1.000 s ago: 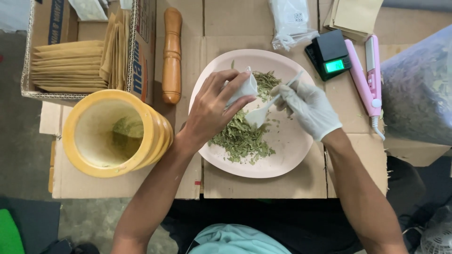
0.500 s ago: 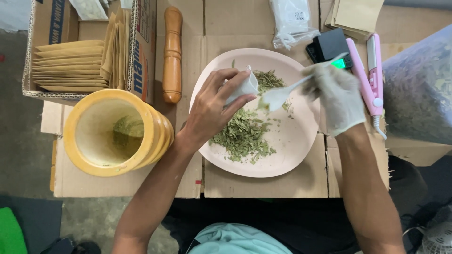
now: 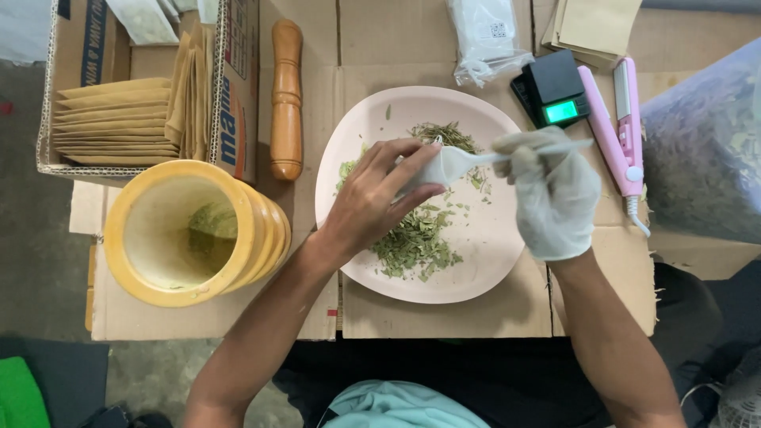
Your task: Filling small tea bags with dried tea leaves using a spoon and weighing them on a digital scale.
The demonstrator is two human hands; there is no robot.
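Flattened brown cardboard (image 3: pixel 507 313) is spread as a work surface over a grey floor, and the person sits at its near edge. In the middle of it lies a pale pink plate (image 3: pixel 491 273) with a scatter of dried green leaf pieces (image 3: pixel 416 242) across it. Above the plate, the bare left hand (image 3: pixel 372 202) is closed around a small white pouch (image 3: pixel 424 170), pinching it between thumb and fingers. The right hand (image 3: pixel 555 194), in a thin whitish glove, grips the handle of a white plastic spoon (image 3: pixel 491 157), whose bowl end meets the pouch; I cannot tell whether anything is in the spoon. Just beyond the plate's far right rim sits a small black pocket scale (image 3: pixel 552 89) with a lit green display, and beside that a pink heat sealer (image 3: pixel 614 131). A clear bag of leaves (image 3: pixel 701 150) fills the right edge. To the left of the plate lies a wooden pestle (image 3: pixel 286 99), then a yellow wooden mortar (image 3: pixel 190 234) with green residue inside, and behind it a cardboard box (image 3: pixel 95 59) stacked with brown paper pouches (image 3: pixel 115 119).
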